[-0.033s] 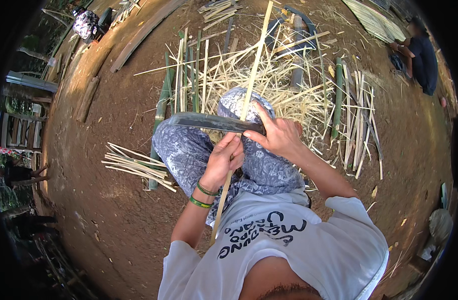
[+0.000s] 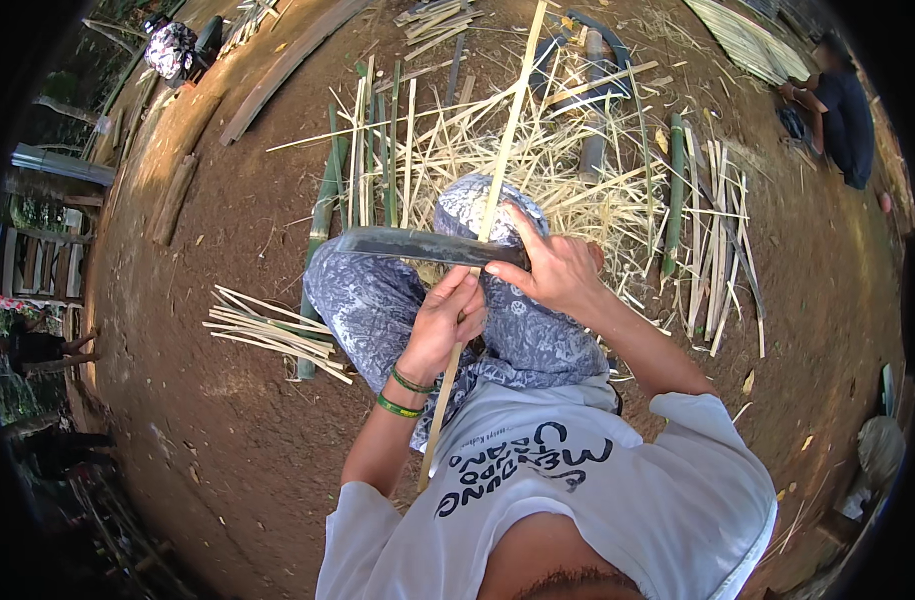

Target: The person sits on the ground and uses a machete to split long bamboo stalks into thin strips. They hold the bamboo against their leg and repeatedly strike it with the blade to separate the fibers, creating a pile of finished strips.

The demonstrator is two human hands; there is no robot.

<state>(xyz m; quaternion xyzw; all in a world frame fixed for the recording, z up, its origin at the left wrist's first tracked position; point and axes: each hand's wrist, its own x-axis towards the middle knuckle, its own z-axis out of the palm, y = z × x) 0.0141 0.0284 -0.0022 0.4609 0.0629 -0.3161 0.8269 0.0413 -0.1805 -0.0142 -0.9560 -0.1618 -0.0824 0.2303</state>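
My left hand (image 2: 445,318) is closed on a long, pale bamboo strip (image 2: 512,130), just below where a blade crosses it. The strip slants from beside my shirt up past my knees toward the far side. My right hand (image 2: 563,268) grips a machete (image 2: 418,243) near the base of its blade, index finger stretched out beside the strip and thumb on the near side. The dark, broad blade points left over my lap and lies across the strip. Most of the machete's handle is hidden by my right hand.
Pale shavings (image 2: 568,200) heap beyond my knees. Split strips (image 2: 278,330) lie at left, with more strips (image 2: 716,235) at right beside a green bamboo pole (image 2: 675,190). One person (image 2: 843,120) sits far right, another (image 2: 171,48) far left. A plank (image 2: 288,70) lies at upper left.
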